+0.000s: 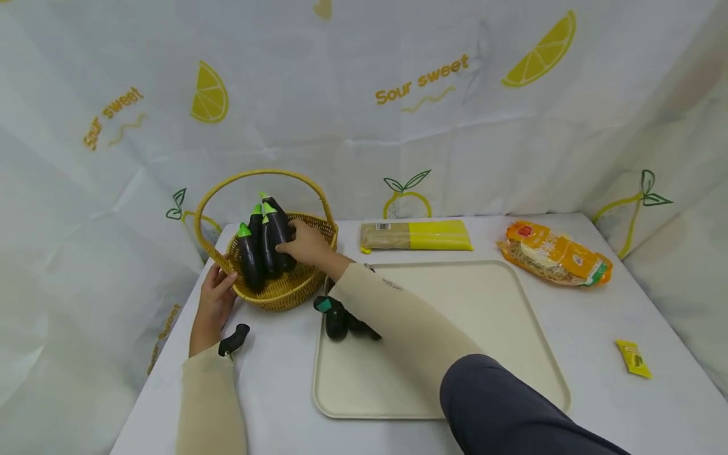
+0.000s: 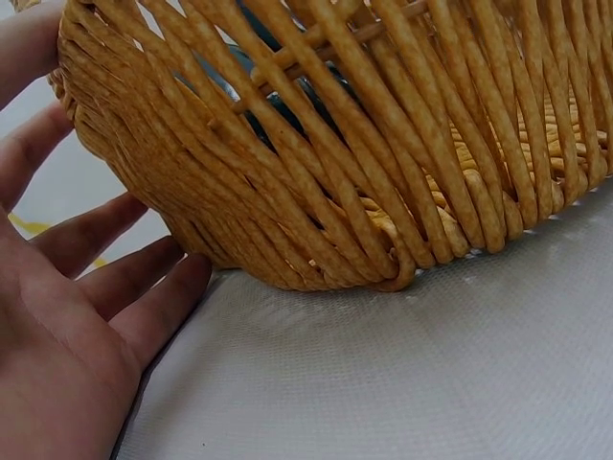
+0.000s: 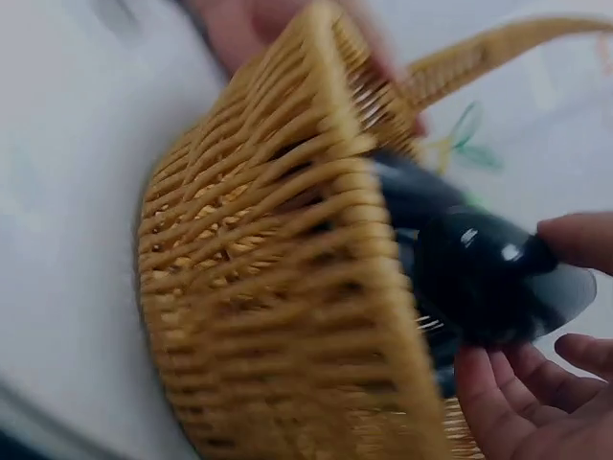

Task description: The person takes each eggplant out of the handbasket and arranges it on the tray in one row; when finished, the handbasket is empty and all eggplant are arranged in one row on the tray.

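Above the table (image 1: 279, 392), right fingers (image 3: 488, 398) apparently pinch an eggplant (image 3: 484, 278), spread left fingers (image 2: 170, 305) touching the basket (image 2: 163, 172).

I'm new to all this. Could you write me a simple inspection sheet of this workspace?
Surface: white table, with a cream tray on it.
Job's things: wicker basket left of the tray, holding several dark eggplants with green tops.
Clutter: long yellow packet behind the tray; orange packet and small yellow packet to its right. Dark objects by the right sleeve are partly hidden; I can't tell what they are.
Grips: left grip has its fingers on the basket's side; right grip pinches one eggplant at the basket.
Cables: nothing seen.
Surroundings: white curtain printed with lemons and "Sour sweet".
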A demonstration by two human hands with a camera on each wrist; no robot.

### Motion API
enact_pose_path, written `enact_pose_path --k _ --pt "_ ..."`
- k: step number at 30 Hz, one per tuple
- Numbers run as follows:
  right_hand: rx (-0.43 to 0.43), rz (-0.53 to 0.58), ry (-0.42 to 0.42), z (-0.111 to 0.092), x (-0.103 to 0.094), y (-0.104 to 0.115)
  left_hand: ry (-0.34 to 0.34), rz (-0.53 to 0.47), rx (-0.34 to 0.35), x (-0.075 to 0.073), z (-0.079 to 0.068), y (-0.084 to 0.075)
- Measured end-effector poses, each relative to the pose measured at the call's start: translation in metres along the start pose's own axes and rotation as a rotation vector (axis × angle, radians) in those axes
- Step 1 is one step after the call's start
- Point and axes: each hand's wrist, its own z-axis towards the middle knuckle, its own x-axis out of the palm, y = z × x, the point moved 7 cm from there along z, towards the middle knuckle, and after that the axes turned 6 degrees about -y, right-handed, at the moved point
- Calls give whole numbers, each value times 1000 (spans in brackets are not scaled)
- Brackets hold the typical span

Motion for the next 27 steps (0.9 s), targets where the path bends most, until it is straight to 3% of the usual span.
enact_pose_path --k 7,16,21,27 --pt "-55 72 12 -49 -58 -15 0 -6 11 3 3 -2" --pt "62 74 -80 -111 -108 -81 -34 -13 -6 -3 0 -5" --pt "161 36 -103 -138 -129 -126 -31 -25 -24 -3 0 0" --pt "243 -33 -74 -161 -134 -163 -29 -16 -14 0 -1 1"
